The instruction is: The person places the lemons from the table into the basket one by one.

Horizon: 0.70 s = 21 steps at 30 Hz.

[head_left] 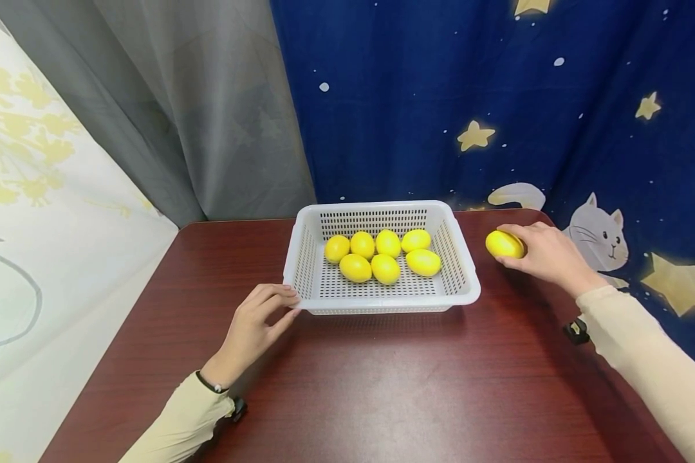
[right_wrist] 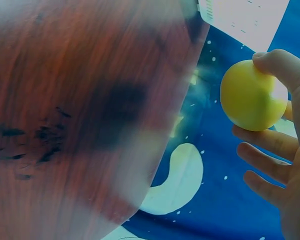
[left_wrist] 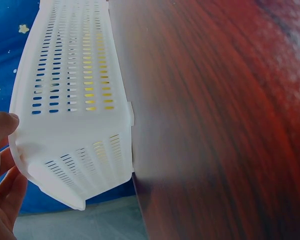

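A white perforated plastic basket (head_left: 382,302) stands on the table, holding several yellow lemons (head_left: 385,269) toward its left and middle. At its near left corner, my left hand (head_left: 260,319) pinches the rim; in the left wrist view the thumb (left_wrist: 7,122) lies on the near side of that rim, fingers beyond it. To the right of the basket and apart from it, my right hand (head_left: 547,254) holds another lemon (head_left: 504,244) above the table. The right wrist view shows that lemon (right_wrist: 252,96) between thumb and index finger, the other fingers spread below.
The dark red wooden table (head_left: 370,386) extends in front of the basket and to both sides. Behind it hang a grey curtain (head_left: 231,116) and a blue curtain with stars (head_left: 394,103). A white patterned cloth (head_left: 52,212) hangs at the left.
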{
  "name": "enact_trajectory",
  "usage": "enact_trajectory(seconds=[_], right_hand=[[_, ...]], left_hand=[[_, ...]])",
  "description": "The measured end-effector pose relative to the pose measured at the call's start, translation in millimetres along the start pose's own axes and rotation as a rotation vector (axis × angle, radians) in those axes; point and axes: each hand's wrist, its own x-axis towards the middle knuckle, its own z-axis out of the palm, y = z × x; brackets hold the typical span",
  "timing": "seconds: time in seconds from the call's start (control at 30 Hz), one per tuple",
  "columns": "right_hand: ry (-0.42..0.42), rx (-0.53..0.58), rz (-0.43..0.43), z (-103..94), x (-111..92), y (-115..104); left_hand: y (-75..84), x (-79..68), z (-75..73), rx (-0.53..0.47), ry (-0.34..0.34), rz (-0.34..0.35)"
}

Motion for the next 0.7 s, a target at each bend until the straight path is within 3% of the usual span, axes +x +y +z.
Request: enact_trajectory(seconds=[0.7], right_hand=[[0.064,-0.027,-0.066,-21.2,33.7,-24.2]], left_hand=[[-0.9,0.1,-0.6,0.008,-0.002,-0.002]])
